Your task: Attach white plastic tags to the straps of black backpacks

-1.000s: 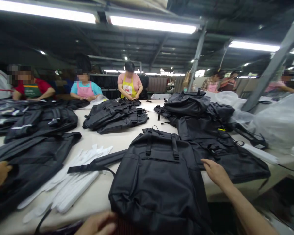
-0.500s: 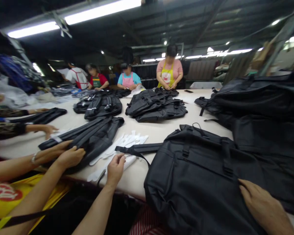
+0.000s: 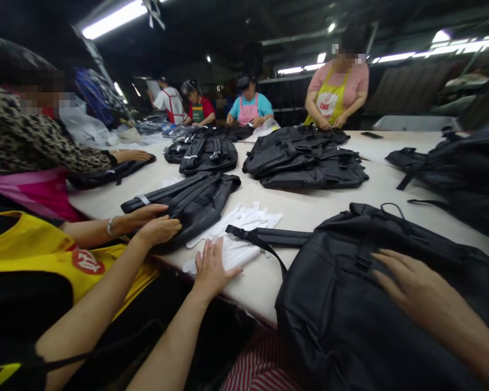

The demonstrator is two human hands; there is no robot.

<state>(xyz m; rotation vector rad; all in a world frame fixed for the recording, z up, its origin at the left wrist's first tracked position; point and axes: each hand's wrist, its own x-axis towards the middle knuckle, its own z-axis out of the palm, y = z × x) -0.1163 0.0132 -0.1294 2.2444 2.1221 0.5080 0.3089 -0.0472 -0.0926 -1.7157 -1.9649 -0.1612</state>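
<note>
The left hand, palm down, has its fingers spread open over the near end of a bundle of white strips; whether they press on it cannot be told. The right hand lays extended fingers, gripping nothing visible, on the front of a black backpack, just beside its strap buckle.

The backpack's shoulder strap ends just beyond the left fingers, against the strips, so pulling either one could drag the other. Thin strips may come up 2 or more together if pinched blindly. The backpack appears to overhang the table edge nearest the person and could slip if unsupported. A co-worker's 2 hands work just left of the left fingers, close enough for a bump.
</note>
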